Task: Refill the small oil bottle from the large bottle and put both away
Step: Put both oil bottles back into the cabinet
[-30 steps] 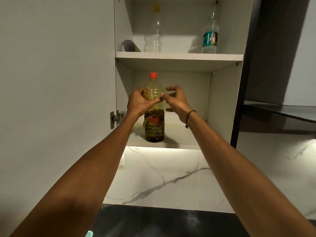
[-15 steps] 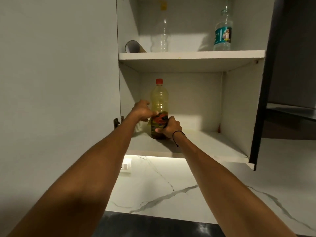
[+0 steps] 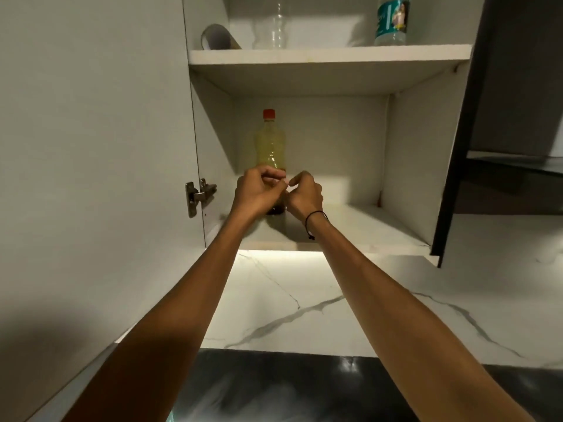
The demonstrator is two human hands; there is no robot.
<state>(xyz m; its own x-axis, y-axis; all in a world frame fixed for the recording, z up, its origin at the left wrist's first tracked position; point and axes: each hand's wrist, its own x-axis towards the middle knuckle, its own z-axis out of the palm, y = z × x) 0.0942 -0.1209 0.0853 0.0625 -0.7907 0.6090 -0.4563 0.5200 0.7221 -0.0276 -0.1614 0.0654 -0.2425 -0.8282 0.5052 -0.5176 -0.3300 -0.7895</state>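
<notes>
Open wall cabinet [image 3: 420, 153] fills the upper centre of the frame, its door [image 3: 91, 147] swung flat at left. Lower shelf [image 3: 359, 226] carries the large oil bottle [image 3: 270, 144], upright at centre, red cap on, set back toward the rear wall. Lower part of the bottle is hidden behind the hands.

Left hand [image 3: 256, 193] and right hand [image 3: 304, 194] sit in front of the bottle's base, fingers curled, fingertips nearly meeting. Neither appears clamped on the bottle; contact with it cannot be told from here. Small bottle not identified in view.

Judgement: large bottle is stowed or about to be let go. To do it well: confirm the base is flat on the shelf and clear of the front edge, draw both hands straight back without brushing the tall body, then shut the door.

Upper shelf [image 3: 329, 56], top of frame: clear empty bottle [image 3: 274, 28], teal-labelled bottle [image 3: 391, 22], a rolled sheet [image 3: 217, 38] at left. Below: white marble backsplash [image 3: 304, 300], lit from under the cabinet; dark glossy counter [image 3: 274, 388] at the bottom edge
</notes>
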